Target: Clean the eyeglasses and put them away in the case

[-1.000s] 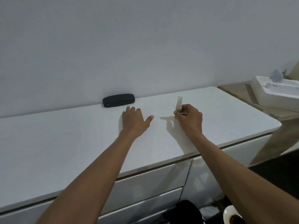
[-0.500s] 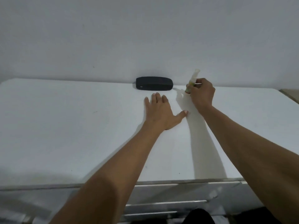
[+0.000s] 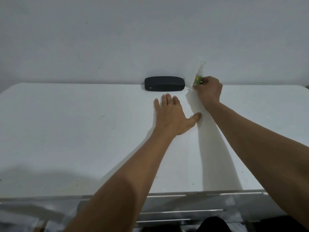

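Note:
A dark, closed eyeglasses case [image 3: 164, 83] lies on the white cabinet top [image 3: 83, 131] against the wall. My left hand [image 3: 172, 116] rests flat on the top just in front of the case, palm down, fingers spread, holding nothing. My right hand [image 3: 209, 91] is at the case's right end, closed around a small clear spray bottle [image 3: 199, 74] with a green label, held tilted and close to the wall. No eyeglasses are in sight.
The white wall [image 3: 150, 39] rises directly behind the case. The cabinet's front edge and drawer fronts [image 3: 184, 211] run along the bottom of the view. Small dark specks dot the top.
My right hand has carried the spray bottle back toward the wall, up beside the case's right end. My view has swung left and closer. The left hand stays flat.

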Demonstrator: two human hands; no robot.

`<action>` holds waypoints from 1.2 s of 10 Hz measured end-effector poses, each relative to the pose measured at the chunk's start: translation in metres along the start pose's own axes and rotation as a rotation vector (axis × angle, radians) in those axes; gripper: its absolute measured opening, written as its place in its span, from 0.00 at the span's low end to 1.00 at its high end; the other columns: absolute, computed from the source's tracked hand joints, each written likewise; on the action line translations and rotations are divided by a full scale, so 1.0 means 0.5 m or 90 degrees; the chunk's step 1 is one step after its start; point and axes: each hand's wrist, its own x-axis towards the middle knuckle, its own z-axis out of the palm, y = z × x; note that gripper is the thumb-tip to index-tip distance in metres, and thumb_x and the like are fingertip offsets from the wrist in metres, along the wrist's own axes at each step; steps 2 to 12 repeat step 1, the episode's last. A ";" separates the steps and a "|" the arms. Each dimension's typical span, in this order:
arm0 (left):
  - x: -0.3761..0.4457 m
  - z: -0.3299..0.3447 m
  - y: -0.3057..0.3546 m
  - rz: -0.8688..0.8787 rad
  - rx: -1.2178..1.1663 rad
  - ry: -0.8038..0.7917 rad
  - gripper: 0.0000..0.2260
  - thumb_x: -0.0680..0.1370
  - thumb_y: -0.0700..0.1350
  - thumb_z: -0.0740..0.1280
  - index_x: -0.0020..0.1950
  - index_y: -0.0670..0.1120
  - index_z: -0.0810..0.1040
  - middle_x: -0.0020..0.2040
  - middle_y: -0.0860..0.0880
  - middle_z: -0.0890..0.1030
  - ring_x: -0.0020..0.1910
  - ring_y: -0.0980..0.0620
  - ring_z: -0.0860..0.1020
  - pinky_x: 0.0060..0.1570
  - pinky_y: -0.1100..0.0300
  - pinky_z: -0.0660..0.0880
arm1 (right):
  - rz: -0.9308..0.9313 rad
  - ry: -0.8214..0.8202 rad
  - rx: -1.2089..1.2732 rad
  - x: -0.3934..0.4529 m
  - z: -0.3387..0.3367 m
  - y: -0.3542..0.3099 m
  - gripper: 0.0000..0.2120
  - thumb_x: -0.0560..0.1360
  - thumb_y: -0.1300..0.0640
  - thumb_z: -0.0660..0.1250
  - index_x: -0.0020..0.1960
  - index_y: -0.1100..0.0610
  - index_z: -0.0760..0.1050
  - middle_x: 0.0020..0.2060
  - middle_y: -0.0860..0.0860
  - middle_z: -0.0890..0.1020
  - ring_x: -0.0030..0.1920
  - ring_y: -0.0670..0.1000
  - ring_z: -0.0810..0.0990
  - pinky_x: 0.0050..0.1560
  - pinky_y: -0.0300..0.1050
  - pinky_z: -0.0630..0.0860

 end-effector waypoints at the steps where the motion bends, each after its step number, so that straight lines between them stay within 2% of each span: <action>1: -0.001 -0.005 -0.006 -0.013 0.004 -0.012 0.50 0.73 0.78 0.50 0.81 0.41 0.57 0.82 0.39 0.57 0.82 0.41 0.52 0.78 0.38 0.47 | 0.022 -0.003 0.004 -0.015 -0.016 -0.001 0.19 0.76 0.57 0.74 0.65 0.61 0.80 0.61 0.56 0.83 0.61 0.56 0.82 0.65 0.48 0.78; 12: -0.001 -0.005 -0.006 -0.013 0.004 -0.012 0.50 0.73 0.78 0.50 0.81 0.41 0.57 0.82 0.39 0.57 0.82 0.41 0.52 0.78 0.38 0.47 | 0.022 -0.003 0.004 -0.015 -0.016 -0.001 0.19 0.76 0.57 0.74 0.65 0.61 0.80 0.61 0.56 0.83 0.61 0.56 0.82 0.65 0.48 0.78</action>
